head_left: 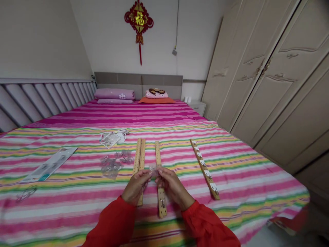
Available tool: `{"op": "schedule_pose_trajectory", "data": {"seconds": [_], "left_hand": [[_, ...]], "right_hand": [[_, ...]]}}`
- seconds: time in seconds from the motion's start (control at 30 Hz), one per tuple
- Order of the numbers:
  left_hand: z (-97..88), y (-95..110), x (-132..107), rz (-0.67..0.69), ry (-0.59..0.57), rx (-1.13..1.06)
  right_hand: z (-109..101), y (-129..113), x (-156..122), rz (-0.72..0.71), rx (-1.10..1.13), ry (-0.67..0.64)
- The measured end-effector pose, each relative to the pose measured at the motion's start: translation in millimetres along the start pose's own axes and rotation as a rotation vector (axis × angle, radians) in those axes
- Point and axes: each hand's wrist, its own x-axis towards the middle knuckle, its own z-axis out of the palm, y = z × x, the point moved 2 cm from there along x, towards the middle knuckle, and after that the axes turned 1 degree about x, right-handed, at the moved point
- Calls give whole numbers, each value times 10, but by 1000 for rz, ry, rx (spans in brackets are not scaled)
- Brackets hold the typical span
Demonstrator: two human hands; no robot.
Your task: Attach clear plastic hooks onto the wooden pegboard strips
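My left hand (pixel 136 186) and my right hand (pixel 172 185) meet over the bed, fingertips pinched on a small clear plastic packet (pixel 153 168). What lies inside the packet is too small to make out. Under my hands runs a wooden strip with holes (pixel 157 152), carrying a small metal hook (pixel 162 203) near its close end. Two more perforated wooden strips (pixel 139 152) lie side by side just left of it, partly covered by my left hand. Farther right rests a wooden strip with several white-based hooks (pixel 203 162).
Several small clear packets (pixel 111 167) lie to the left, with opened plastic packaging (pixel 111 139) behind them. A long flat package (pixel 51 165) and thin wire loops (pixel 26 193) are at far left. The striped sheet (pixel 180 212) is wrinkled. A wardrobe (pixel 257 85) stands at right.
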Motion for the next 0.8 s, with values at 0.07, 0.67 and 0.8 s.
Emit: {"op": "schedule_pose_trajectory", "data": {"seconds": [0.07,0.67,0.8], "left_hand": [[-3,-9,37,67,-10,70],[158,-224,-3,-528,-320,-551],[191,-219,22,-555,-327,-572]], "right_hand": [[-35,-7,41,-3,38,6],[-41,-95,82,-69,47,11],[-99,-109,125,-95,-23,1]]}}
